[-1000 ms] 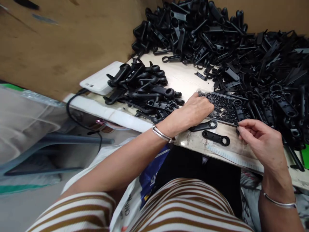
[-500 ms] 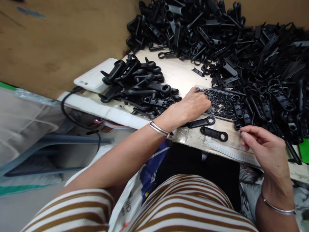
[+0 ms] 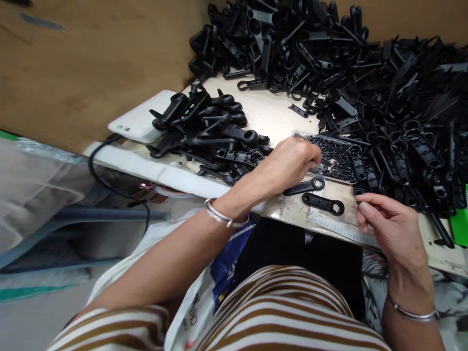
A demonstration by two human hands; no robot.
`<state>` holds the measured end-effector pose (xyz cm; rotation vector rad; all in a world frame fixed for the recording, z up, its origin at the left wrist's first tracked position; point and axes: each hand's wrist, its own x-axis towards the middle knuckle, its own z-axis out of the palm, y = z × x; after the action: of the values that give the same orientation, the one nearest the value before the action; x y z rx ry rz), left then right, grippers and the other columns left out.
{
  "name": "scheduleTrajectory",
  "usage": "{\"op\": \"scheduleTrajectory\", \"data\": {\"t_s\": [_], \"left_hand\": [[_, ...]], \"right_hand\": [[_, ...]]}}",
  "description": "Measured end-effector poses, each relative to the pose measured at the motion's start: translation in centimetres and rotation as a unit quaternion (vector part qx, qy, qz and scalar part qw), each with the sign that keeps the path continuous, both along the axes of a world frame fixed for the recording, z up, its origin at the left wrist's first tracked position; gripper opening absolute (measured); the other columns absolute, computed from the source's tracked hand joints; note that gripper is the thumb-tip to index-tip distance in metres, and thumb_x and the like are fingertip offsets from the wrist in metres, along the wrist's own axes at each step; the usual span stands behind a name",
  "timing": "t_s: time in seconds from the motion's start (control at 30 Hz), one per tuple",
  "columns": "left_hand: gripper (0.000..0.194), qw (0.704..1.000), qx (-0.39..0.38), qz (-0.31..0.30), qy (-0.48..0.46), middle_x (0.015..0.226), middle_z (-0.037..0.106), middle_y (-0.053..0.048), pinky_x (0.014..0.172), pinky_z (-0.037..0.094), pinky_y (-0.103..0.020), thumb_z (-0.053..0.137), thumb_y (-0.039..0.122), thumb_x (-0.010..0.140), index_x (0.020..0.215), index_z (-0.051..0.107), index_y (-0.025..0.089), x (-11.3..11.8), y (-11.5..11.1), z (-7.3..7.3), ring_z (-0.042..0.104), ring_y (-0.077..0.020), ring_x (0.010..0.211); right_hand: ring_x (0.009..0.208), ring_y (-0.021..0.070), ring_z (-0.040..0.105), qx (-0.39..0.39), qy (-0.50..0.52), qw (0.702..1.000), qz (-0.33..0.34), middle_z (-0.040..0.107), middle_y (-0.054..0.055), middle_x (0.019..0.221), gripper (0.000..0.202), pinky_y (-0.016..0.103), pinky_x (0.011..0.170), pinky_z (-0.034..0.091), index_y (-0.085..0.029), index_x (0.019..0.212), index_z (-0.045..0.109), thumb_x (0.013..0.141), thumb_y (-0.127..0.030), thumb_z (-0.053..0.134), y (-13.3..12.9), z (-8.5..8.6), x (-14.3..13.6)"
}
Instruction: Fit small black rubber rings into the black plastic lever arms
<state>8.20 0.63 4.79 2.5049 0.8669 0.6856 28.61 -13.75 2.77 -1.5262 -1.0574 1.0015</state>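
Observation:
My left hand [image 3: 292, 158] is bent over the left end of a shallow clear tray [image 3: 331, 179] that holds many tiny black pieces [image 3: 338, 148]. Its fingers are closed, and their tips are turned away from view, so anything in them is hidden. At the right of the tray, my right hand [image 3: 397, 226] pinches a small black piece [image 3: 359, 202] between thumb and forefinger. Between the hands, a black plastic arm [image 3: 323, 203] with a ring end lies hollow side up. Another black arm [image 3: 305, 186] lies just behind it, smooth side up.
A big heap of black plastic parts [image 3: 395, 83] covers the back and right of the table [image 3: 252, 109]. Several black arms [image 3: 219, 131] are piled at the left, beside a white box [image 3: 141, 117] with a black cable [image 3: 93, 170]. A cardboard wall [image 3: 102, 63] stands behind.
My left hand has drawn back a little from the tray, its wrist lower and further left. My right hand has shifted slightly left, still pinching. The view has moved a little.

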Motion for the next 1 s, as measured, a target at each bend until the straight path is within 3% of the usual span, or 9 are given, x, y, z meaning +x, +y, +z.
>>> {"op": "scheduleTrajectory", "data": {"t_s": [0.1, 0.17, 0.3, 0.4, 0.5, 0.6, 0.73, 0.83, 1.0], "left_hand": [[0.011, 0.989, -0.102, 0.014, -0.102, 0.077, 0.072, 0.000, 0.068, 0.049, -0.023, 0.062, 0.009, 0.080, 0.078, 0.071, 0.015, 0.1, -2.5, 0.3, 0.065, -0.0126, 0.069], [0.009, 0.965, -0.196, 0.016, -0.174, 0.075, 0.073, 0.000, 0.066, 0.050, -0.021, 0.065, 0.008, 0.078, 0.077, 0.072, 0.014, 0.3, -4.3, 0.0, 0.065, -0.0116, 0.067], [0.004, 0.861, -0.409, 0.012, -0.303, 0.074, 0.072, -0.003, 0.063, 0.053, -0.021, 0.069, 0.011, 0.074, 0.078, 0.071, 0.012, 1.3, -6.8, -1.4, 0.066, -0.0120, 0.066], [0.007, 0.791, -0.495, 0.019, -0.360, 0.074, 0.071, -0.003, 0.067, 0.055, -0.022, 0.071, 0.011, 0.071, 0.077, 0.069, 0.012, 2.0, -7.7, -2.2, 0.067, -0.0114, 0.068], [0.011, 0.759, -0.518, 0.027, -0.395, 0.074, 0.071, -0.002, 0.071, 0.056, -0.022, 0.074, 0.011, 0.068, 0.077, 0.068, 0.012, 2.3, -8.3, -2.4, 0.067, -0.0109, 0.069], [0.013, 0.750, -0.516, 0.034, -0.412, 0.074, 0.071, -0.001, 0.071, 0.056, -0.022, 0.074, 0.008, 0.067, 0.078, 0.068, 0.012, 2.3, -8.6, -2.4, 0.068, -0.0106, 0.069], [0.016, 0.738, -0.522, 0.037, -0.426, 0.074, 0.070, 0.000, 0.070, 0.054, -0.019, 0.076, 0.007, 0.066, 0.078, 0.068, 0.012, 2.3, -8.9, -2.3, 0.067, -0.0089, 0.068], [0.018, 0.719, -0.541, 0.039, -0.434, 0.073, 0.070, 0.000, 0.070, 0.054, -0.018, 0.078, 0.009, 0.065, 0.079, 0.068, 0.012, 2.3, -9.1, -2.3, 0.066, -0.0088, 0.068], [0.024, 0.684, -0.573, 0.028, -0.451, 0.073, 0.070, 0.000, 0.070, 0.054, -0.019, 0.084, 0.016, 0.061, 0.078, 0.067, 0.012, 2.4, -9.2, -2.3, 0.066, -0.0095, 0.068]], "right_hand": [[0.045, 0.0092, 0.055, -0.014, 0.095, 0.995, -0.003, 0.064, -0.001, 0.059, 0.017, 0.023, 0.045, 0.048, -0.018, 0.085, 0.073, 0.074, -0.030, 0.077, 0.1, -0.3, -0.7], [0.045, 0.0082, 0.055, -0.029, 0.143, 0.989, -0.005, 0.067, 0.000, 0.063, 0.016, 0.021, 0.044, 0.049, -0.018, 0.082, 0.072, 0.073, -0.030, 0.078, 0.0, -0.2, -1.0], [0.048, 0.0072, 0.056, -0.033, 0.198, 0.980, -0.012, 0.068, 0.000, 0.069, 0.016, 0.018, 0.043, 0.048, -0.021, 0.083, 0.072, 0.071, -0.029, 0.078, -0.4, -0.2, -1.3], [0.048, 0.0085, 0.056, -0.015, 0.183, 0.983, -0.019, 0.068, 0.000, 0.068, 0.016, 0.021, 0.043, 0.050, -0.022, 0.086, 0.072, 0.072, -0.029, 0.077, -1.0, -0.2, -1.3], [0.050, 0.0102, 0.058, 0.003, 0.162, 0.987, -0.021, 0.068, 0.001, 0.068, 0.013, 0.024, 0.047, 0.053, -0.022, 0.087, 0.072, 0.075, -0.027, 0.075, -1.5, -0.3, -1.4], [0.054, 0.0104, 0.060, 0.028, 0.158, 0.987, -0.019, 0.069, 0.001, 0.075, 0.009, 0.023, 0.049, 0.053, -0.022, 0.086, 0.073, 0.077, -0.023, 0.074, -1.7, -0.4, -1.8], [0.057, 0.0083, 0.058, 0.065, 0.167, 0.984, -0.016, 0.066, 0.002, 0.088, 0.008, 0.019, 0.043, 0.045, -0.023, 0.080, 0.073, 0.073, -0.019, 0.076, -1.2, -0.5, -2.7], [0.054, 0.0060, 0.052, 0.070, 0.193, 0.979, -0.017, 0.063, 0.001, 0.086, 0.010, 0.017, 0.039, 0.038, -0.024, 0.078, 0.075, 0.070, -0.020, 0.078, -0.9, -0.8, -3.2], [0.054, 0.0046, 0.049, 0.059, 0.207, 0.976, -0.032, 0.064, 0.001, 0.088, 0.011, 0.017, 0.041, 0.040, -0.026, 0.077, 0.076, 0.069, -0.021, 0.080, -0.8, -1.1, -3.5]]}}
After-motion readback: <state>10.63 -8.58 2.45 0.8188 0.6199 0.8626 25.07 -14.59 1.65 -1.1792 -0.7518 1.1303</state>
